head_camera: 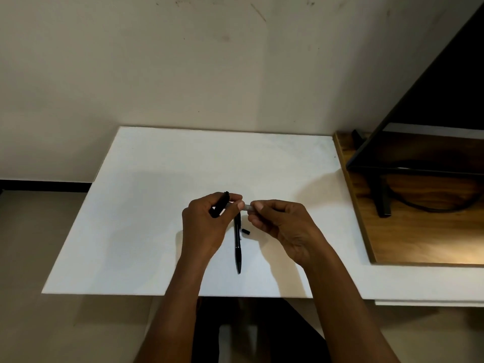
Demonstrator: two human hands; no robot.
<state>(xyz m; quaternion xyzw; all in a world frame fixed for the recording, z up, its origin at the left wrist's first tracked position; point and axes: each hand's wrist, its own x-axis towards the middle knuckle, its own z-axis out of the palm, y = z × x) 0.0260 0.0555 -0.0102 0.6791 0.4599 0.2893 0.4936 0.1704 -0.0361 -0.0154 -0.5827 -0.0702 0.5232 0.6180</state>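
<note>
Gripping a black pen part [221, 204] in its curled fingers, the left hand [207, 226] hangs above the white bench [157, 205], and the part's far end sticks out past the knuckles, pointing away from the person. The right hand [282, 226] sits just beside it, with thumb and forefinger pinched on one end of a thin pale tube [247, 206]. This tube runs level across the small gap between the two hands, and the left thumb and forefinger meet its other end. Whether the tube goes into the black part cannot be told, since the fingers cover that spot. A whole black pen [237, 247] lies flat on the bench under the gap between the hands. It runs lengthwise toward the person, its far end hidden behind the left fingertips. A small black piece [245, 231] lies on the bench below the right hand's fingers, just beside the pen but not touching it. Well off to the right of the right hand, a wooden board [419, 239] rests on the bench. A dark screen [432, 113] stands over the board on a thin black leg [383, 197].
</note>
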